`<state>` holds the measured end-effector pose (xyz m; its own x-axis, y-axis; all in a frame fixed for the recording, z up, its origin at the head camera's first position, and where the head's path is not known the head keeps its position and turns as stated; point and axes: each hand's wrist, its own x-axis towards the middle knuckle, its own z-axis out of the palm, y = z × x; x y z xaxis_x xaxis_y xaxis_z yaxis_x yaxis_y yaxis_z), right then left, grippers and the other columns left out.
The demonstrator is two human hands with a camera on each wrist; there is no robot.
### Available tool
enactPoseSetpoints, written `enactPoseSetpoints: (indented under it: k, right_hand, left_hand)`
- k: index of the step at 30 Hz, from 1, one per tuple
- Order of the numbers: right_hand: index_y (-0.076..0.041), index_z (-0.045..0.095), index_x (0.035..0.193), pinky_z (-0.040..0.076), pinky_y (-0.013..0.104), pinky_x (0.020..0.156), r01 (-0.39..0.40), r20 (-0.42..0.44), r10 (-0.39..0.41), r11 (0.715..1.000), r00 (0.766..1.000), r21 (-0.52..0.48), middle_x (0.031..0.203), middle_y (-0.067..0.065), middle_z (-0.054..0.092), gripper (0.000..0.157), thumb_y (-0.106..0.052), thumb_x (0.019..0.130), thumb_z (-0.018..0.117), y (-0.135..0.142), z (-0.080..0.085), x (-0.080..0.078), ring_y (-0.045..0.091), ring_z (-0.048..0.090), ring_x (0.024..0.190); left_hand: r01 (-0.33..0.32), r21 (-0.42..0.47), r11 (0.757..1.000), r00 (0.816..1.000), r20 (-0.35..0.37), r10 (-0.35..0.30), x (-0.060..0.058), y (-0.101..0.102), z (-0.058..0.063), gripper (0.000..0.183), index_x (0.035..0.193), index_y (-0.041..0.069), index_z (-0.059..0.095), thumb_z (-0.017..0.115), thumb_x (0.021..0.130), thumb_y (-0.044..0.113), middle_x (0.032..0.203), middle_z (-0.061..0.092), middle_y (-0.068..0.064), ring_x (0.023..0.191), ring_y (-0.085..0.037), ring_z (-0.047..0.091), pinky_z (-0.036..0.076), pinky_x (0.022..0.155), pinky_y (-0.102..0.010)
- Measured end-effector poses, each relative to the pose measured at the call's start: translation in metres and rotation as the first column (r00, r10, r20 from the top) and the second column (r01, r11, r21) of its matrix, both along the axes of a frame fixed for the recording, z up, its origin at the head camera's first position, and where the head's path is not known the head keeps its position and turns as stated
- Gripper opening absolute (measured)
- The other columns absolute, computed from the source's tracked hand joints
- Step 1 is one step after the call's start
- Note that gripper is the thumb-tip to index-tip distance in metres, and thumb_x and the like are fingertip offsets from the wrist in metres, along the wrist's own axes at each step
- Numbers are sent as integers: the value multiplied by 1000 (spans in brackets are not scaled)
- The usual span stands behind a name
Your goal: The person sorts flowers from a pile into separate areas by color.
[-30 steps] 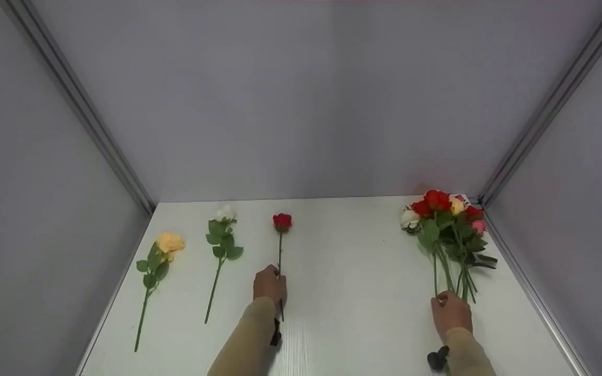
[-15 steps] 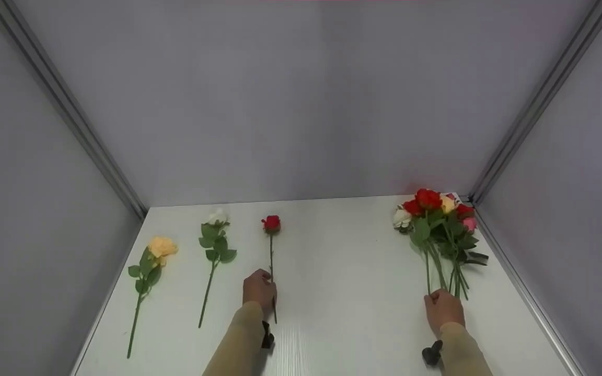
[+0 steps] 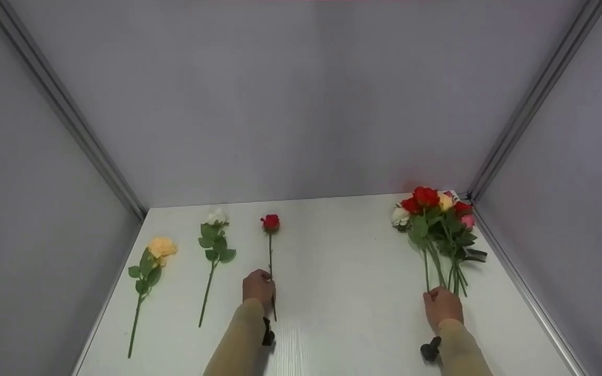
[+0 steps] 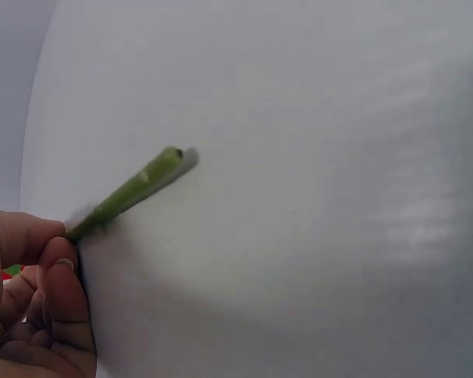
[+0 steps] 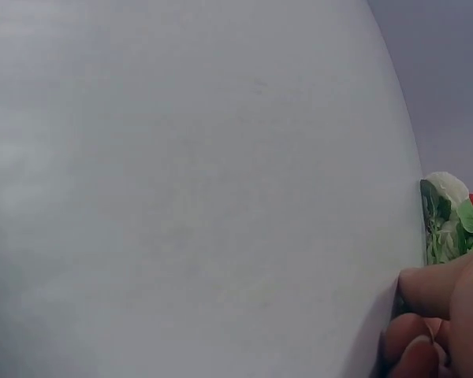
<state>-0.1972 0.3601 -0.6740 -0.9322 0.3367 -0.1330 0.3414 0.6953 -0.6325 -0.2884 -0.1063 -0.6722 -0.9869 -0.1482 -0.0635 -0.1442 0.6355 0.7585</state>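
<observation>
Currently, the left hand (image 3: 259, 288) pinches the stem of a single red rose (image 3: 270, 223), which lies near the middle of the white table (image 3: 348, 271); in the left wrist view, its cut end sticks out past the fingers (image 4: 67, 291), a thin shadow beside it. A white rose (image 3: 219, 243) and, farther left, a yellow rose (image 3: 147, 277) lie apart from it in a loose row. On the far right, a bunch of red, white, pink and yellow roses (image 3: 439, 222) lies heaped, stems toward the person. At those stem ends sits the right hand (image 3: 443, 305), fingers curled close together; whether they pinch a stem cannot be told. Grey panels (image 3: 259, 104) enclose the table.
</observation>
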Motion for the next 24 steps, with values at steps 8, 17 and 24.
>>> enactPoseSetpoints:
  k: [8, 17, 24]
  right_hand:
    - [0, 61, 103, 47, 39, 67, -6, -47, 7, 1000, 999, 29, 89, 10, 62, 25, -23, 99, 52, 0, 8, -6, 24, 58, 79]
    - [1, 62, 102, 47, 39, 67, -3, -48, 5, 999, 999, 41, 86, 9, 61, 27, -24, 99, 51, 1, 5, -5, 23, 57, 77]
    - [-1, 61, 102, 46, 36, 64, 5, -13, -5, 1000, 1000, 9, 87, 8, 61, 25, -24, 100, 50, -1, -1, 2, 21, 57, 77]
  left_hand:
    - [-38, 36, 999, 999, 38, 37, -3, 5, 4, 14, 96, 3, 68, 61, 86, 9, 90, 66, -9, 88, -28, 62, 50, 77, -44]
    - [-26, 39, 999, 998, 54, 24, -3, 6, 7, 13, 97, 3, 67, 60, 88, 10, 91, 66, -9, 89, -27, 62, 50, 77, -44]
    - [-11, 11, 1000, 999, 33, 11, 3, 1, 4, 13, 94, 2, 67, 61, 86, 10, 90, 66, -10, 88, -29, 62, 50, 78, -45]
